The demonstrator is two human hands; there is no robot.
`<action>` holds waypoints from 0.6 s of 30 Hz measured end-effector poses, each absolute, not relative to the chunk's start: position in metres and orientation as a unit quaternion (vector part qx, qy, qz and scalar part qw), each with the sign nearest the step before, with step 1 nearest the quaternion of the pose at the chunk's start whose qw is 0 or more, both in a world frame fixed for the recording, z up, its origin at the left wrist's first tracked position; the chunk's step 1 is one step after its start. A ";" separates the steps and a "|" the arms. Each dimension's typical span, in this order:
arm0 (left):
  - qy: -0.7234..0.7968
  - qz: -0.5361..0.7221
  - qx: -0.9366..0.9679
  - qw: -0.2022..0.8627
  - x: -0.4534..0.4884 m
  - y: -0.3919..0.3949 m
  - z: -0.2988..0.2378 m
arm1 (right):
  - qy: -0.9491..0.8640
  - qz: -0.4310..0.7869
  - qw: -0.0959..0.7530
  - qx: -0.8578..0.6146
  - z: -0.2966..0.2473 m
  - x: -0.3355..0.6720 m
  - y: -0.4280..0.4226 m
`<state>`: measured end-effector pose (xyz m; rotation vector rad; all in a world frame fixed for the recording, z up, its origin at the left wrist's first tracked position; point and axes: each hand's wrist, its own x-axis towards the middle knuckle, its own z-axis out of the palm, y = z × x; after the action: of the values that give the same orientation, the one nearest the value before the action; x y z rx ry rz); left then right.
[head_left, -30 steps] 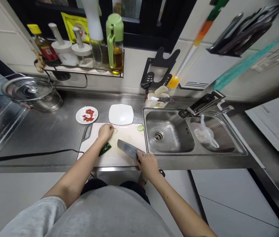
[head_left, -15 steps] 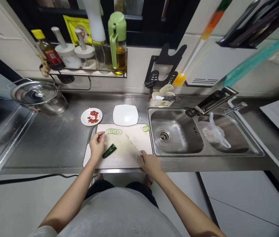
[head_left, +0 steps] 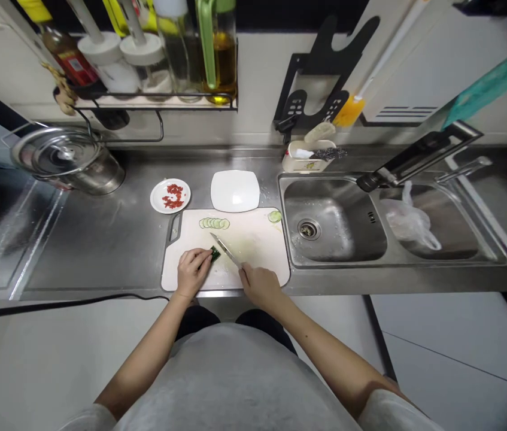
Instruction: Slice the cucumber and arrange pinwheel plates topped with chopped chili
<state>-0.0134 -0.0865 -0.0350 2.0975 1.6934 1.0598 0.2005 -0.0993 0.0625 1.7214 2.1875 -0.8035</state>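
A white cutting board (head_left: 253,239) lies on the steel counter in front of me. My left hand (head_left: 193,270) is curled over a dark green cucumber piece (head_left: 215,254), holding it down near the board's front edge. My right hand (head_left: 258,284) grips the handle of a knife (head_left: 226,251), whose blade rests edge-down against the cucumber's free end. A short row of cucumber slices (head_left: 214,223) lies at the board's far side, and one more slice (head_left: 274,216) sits at its far right corner.
Behind the board stand an empty white square plate (head_left: 234,190) and a small round plate of chopped red chilli (head_left: 170,196). A lidded steel pot (head_left: 65,159) is at the left, a double sink (head_left: 334,224) at the right with a plastic bag (head_left: 410,218). A black cable (head_left: 64,302) runs along the counter edge.
My left hand came back from the row of slices and closed on the cucumber piece. The knife turned and swung left until its blade met the cucumber. My head dipped closer to the counter.
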 end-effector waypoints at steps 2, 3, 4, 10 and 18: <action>0.574 0.353 0.729 0.119 -0.014 -0.085 -0.037 | 0.751 -0.278 0.125 0.586 0.064 0.196 -0.100; 0.572 0.350 0.732 0.117 -0.014 -0.085 -0.039 | 0.751 -0.279 0.128 0.584 0.065 0.195 -0.100; 0.570 0.348 0.736 0.115 -0.014 -0.084 -0.040 | 0.752 -0.281 0.131 0.582 0.066 0.194 -0.101; 0.560 0.335 0.748 0.119 -0.014 -0.081 -0.045 | 0.755 -0.284 0.143 0.574 0.069 0.191 -0.101; 0.564 0.340 0.743 0.121 -0.015 -0.080 -0.049 | 0.757 -0.288 0.148 0.567 0.068 0.190 -0.098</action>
<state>-0.0149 -0.0804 -0.0494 2.1700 1.6461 0.9942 0.1900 -0.0985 0.0681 1.6316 2.1769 -0.8272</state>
